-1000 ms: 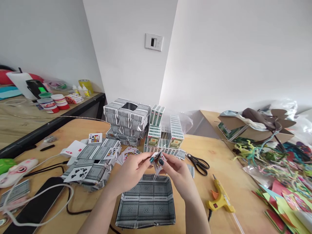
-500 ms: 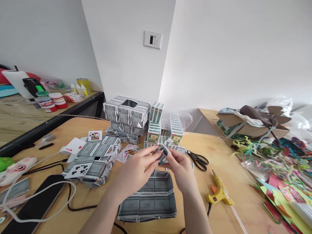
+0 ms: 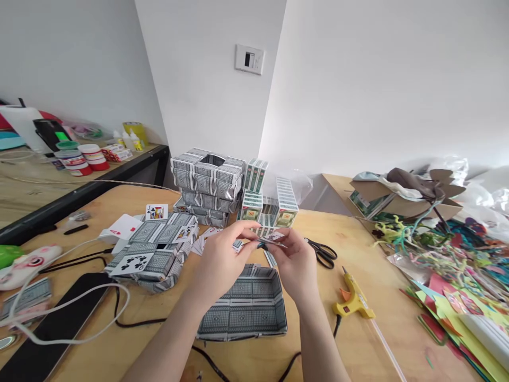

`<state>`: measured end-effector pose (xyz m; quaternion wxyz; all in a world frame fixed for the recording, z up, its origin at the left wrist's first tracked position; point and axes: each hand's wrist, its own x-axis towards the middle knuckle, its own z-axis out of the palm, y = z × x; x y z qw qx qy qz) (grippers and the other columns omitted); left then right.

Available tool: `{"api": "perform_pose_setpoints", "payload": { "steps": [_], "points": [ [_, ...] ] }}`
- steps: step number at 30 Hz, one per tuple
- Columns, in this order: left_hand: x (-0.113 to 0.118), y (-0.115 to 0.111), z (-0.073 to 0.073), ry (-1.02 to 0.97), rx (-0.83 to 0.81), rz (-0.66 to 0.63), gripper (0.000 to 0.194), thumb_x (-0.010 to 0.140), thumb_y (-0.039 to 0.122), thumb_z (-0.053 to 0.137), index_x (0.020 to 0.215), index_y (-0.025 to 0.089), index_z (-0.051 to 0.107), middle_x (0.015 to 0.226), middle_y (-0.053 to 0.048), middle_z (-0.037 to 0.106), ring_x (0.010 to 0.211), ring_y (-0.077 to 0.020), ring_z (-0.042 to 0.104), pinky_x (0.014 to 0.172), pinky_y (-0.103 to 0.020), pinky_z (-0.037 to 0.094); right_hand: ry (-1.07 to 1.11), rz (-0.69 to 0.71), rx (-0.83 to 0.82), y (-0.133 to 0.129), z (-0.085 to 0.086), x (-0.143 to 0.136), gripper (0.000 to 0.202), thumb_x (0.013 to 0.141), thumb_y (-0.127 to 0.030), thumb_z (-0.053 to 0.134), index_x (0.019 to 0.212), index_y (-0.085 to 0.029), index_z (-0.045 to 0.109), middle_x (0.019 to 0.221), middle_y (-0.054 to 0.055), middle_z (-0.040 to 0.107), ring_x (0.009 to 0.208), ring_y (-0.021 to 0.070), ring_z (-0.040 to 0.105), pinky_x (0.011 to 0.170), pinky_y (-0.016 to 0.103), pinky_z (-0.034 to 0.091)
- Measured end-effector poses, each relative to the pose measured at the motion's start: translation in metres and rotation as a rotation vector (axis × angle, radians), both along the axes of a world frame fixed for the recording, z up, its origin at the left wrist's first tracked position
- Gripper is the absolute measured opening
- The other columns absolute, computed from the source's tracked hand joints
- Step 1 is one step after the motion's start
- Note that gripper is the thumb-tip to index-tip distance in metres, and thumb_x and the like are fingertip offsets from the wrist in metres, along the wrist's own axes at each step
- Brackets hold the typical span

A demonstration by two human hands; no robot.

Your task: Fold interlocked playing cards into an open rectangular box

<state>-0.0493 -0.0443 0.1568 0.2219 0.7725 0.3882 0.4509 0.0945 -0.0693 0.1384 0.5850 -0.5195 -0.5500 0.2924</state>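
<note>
Playing card (image 3: 274,236), white with a printed face, sits in the narrow fingertip pinch of two hands, the left hand (image 3: 221,254) and the right hand (image 3: 297,262); from my remote seat I cannot tell whether more than one is held. It is raised above the far side of one open, grey-patterned rectangular tray (image 3: 242,313). On the right I count one pair of black-handled scissors (image 3: 319,250) and one yellow glue gun (image 3: 356,298). Behind, I see one stack of grey-patterned boxes (image 3: 209,180), with three green-and-white card packs (image 3: 256,176) upright beside its top. Across and around one low grey-patterned box (image 3: 151,231), I count four face-up cards (image 3: 132,263).
</note>
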Motion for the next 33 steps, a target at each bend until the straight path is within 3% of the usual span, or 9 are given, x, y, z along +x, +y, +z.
{"api": "perform_pose_setpoints", "payload": {
  "steps": [3, 7, 12, 18, 22, 28, 33],
  "points": [
    [0.001, -0.002, 0.000, 0.036, 0.136, -0.023, 0.013, 0.079, 0.017, 0.050, 0.086, 0.021, 0.061, 0.084, -0.001, 0.064, 0.079, -0.0133, 0.059, 0.071, -0.027, 0.048, -0.128, -0.096, 0.105, -0.003, 0.001, 0.000, 0.009, 0.072, -0.014, 0.052, 0.078, -0.021, 0.050, 0.077, 0.001, 0.061, 0.075, 0.0153, 0.059, 0.070, 0.030, 0.050],
    [0.003, -0.004, -0.001, 0.083, 0.339, 0.037, 0.018, 0.080, 0.011, 0.045, 0.078, 0.019, 0.061, 0.077, -0.002, 0.063, 0.078, -0.0145, 0.056, 0.073, -0.030, 0.045, -0.423, -0.137, 0.276, -0.006, 0.006, 0.002, 0.021, 0.069, -0.006, 0.048, 0.083, -0.022, 0.052, 0.088, 0.003, 0.060, 0.085, 0.0167, 0.056, 0.075, 0.032, 0.048],
    [0.005, -0.002, -0.004, 0.180, 0.481, 0.067, 0.023, 0.077, 0.006, 0.042, 0.069, 0.019, 0.059, 0.068, 0.000, 0.060, 0.075, -0.0147, 0.055, 0.075, -0.033, 0.043, -0.629, -0.135, 0.320, -0.009, 0.012, 0.003, 0.035, 0.068, -0.003, 0.045, 0.096, -0.023, 0.053, 0.096, 0.005, 0.058, 0.089, 0.0186, 0.054, 0.076, 0.033, 0.046],
    [0.006, 0.001, -0.004, 0.269, 0.440, 0.029, 0.018, 0.080, 0.012, 0.043, 0.076, 0.020, 0.059, 0.074, 0.000, 0.062, 0.079, -0.0148, 0.055, 0.082, -0.034, 0.041, -0.713, -0.146, 0.273, -0.010, 0.009, 0.006, 0.024, 0.072, -0.005, 0.043, 0.086, -0.021, 0.054, 0.077, 0.002, 0.059, 0.073, 0.0153, 0.055, 0.065, 0.027, 0.045],
    [0.007, -0.001, -0.001, 0.214, 0.413, 0.026, 0.011, 0.082, 0.019, 0.047, 0.083, 0.020, 0.058, 0.082, -0.002, 0.063, 0.083, -0.0160, 0.056, 0.080, -0.034, 0.042, -0.743, -0.189, 0.283, -0.011, 0.009, 0.008, 0.022, 0.076, -0.008, 0.043, 0.090, -0.021, 0.053, 0.079, 0.002, 0.060, 0.073, 0.0149, 0.055, 0.065, 0.026, 0.045],
    [0.006, -0.002, -0.001, 0.156, 0.399, 0.033, 0.012, 0.081, 0.018, 0.047, 0.076, 0.020, 0.057, 0.081, -0.002, 0.062, 0.083, -0.0157, 0.056, 0.076, -0.032, 0.044, -0.784, -0.160, 0.355, -0.019, 0.014, 0.007, 0.036, 0.073, -0.001, 0.036, 0.099, -0.022, 0.052, 0.081, 0.003, 0.060, 0.076, 0.0157, 0.056, 0.068, 0.028, 0.047],
    [0.006, -0.001, -0.003, 0.107, 0.418, 0.009, 0.016, 0.080, 0.013, 0.046, 0.070, 0.020, 0.057, 0.078, 0.000, 0.062, 0.081, -0.0136, 0.056, 0.079, -0.031, 0.044, -0.748, -0.150, 0.369, -0.023, 0.019, 0.004, 0.034, 0.075, -0.002, 0.037, 0.097, -0.022, 0.052, 0.080, 0.003, 0.059, 0.076, 0.0151, 0.055, 0.069, 0.028, 0.047]
  ]
}}
